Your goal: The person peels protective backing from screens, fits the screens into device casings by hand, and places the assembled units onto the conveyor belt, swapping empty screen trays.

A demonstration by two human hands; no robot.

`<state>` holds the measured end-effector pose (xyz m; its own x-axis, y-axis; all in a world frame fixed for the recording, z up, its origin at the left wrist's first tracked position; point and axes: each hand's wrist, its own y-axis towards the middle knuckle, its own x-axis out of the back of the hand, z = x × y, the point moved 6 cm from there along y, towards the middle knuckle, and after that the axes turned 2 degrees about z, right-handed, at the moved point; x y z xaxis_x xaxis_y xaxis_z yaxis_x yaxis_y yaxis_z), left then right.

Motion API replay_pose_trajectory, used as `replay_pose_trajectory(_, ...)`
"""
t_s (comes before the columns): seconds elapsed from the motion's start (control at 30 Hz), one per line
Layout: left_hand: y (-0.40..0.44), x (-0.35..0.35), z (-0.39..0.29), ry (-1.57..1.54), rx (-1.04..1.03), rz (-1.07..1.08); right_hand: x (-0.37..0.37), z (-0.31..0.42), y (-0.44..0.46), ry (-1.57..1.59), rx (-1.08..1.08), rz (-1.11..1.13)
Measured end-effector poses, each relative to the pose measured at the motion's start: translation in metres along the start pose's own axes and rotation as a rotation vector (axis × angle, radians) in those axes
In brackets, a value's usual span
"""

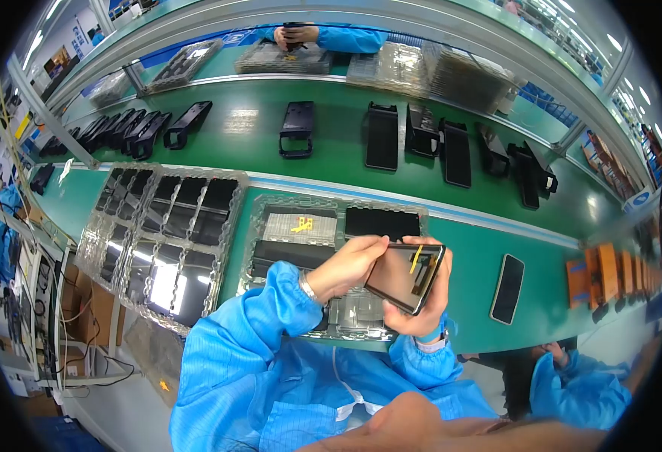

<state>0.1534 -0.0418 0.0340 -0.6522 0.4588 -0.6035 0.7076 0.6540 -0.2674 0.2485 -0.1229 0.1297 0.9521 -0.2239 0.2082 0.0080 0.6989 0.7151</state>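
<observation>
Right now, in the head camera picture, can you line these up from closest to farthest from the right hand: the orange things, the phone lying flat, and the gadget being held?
1. Held gadget: in the right hand.
2. Flat phone: to that hand's right, on the green table.
3. Orange things: farthest right, past the phone.

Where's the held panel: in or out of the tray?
Out: the left hand and right hand hold the panel above the tray.
</observation>
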Motion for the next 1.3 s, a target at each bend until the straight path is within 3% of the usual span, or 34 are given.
replay_pose_trajectory(0.03, -0.011, -0.007, -0.003, -0.112, 0.006, -0.017, -0.002, -0.001, -0.003, 0.062, -0.002, -0.02)
replay_pose_trajectory(0.13, -0.022, 0.023, -0.006, -0.01, -0.11, -0.13, -0.002, -0.018, -0.012, 0.298, -0.125, -0.006)
replay_pose_trajectory(0.2, -0.032, 0.033, -0.021, 0.097, -0.245, -0.29, -0.007, -0.037, -0.023, 0.716, -0.35, 0.017)
replay_pose_trajectory(0.27, -0.046, 0.028, -0.042, 0.23, -0.386, -0.37, -0.016, -0.037, -0.033, 0.833, -0.754, 0.16)
replay_pose_trajectory(0.3, -0.048, 0.027, -0.045, 0.277, -0.414, -0.35, -0.028, -0.036, -0.047, 1.126, -0.933, 0.357)
replay_pose_trajectory(0.4, -0.056, 0.024, -0.056, 0.526, -0.493, -0.314, -0.048, -0.028, -0.06, 1.387, -1.14, 0.569)
replay_pose_trajectory(0.47, -0.064, 0.019, -0.064, 0.827, -0.526, -0.326, -0.054, -0.028, -0.062, 1.467, -1.159, 0.537)
replay_pose_trajectory(0.5, -0.074, 0.007, -0.078, 1.244, -0.79, -0.444, -0.054, -0.025, -0.06, 1.525, -1.164, 0.496)
replay_pose_trajectory(0.6, -0.072, 0.014, -0.081, 1.53, -0.92, -0.497, -0.054, -0.024, -0.058, 1.708, -1.182, 0.275)
replay_pose_trajectory(0.77, -0.062, 0.017, -0.09, 0.897, -0.615, -0.324, -0.053, -0.024, -0.059, 1.522, -1.138, 0.405)
replay_pose_trajectory(0.87, -0.055, 0.021, -0.085, 0.983, -0.676, -0.181, -0.053, -0.025, -0.063, 1.464, -1.151, 0.485)
replay_pose_trajectory(1.0, -0.062, 0.009, -0.09, 1.295, -0.787, -0.225, -0.052, -0.028, -0.066, 1.43, -1.154, 0.51)
replay_pose_trajectory(1.1, -0.06, 0.009, -0.086, 1.354, -0.801, -0.163, -0.053, -0.025, -0.064, 1.519, -1.182, 0.493)
replay_pose_trajectory(1.2, -0.066, -0.002, -0.084, 1.695, -0.967, -0.219, -0.055, -0.027, -0.065, 1.588, -1.191, 0.404)
replay_pose_trajectory(1.3, -0.068, 0.017, -0.09, 1.636, -0.976, -0.452, -0.057, -0.034, -0.06, 1.867, -1.153, 0.188)
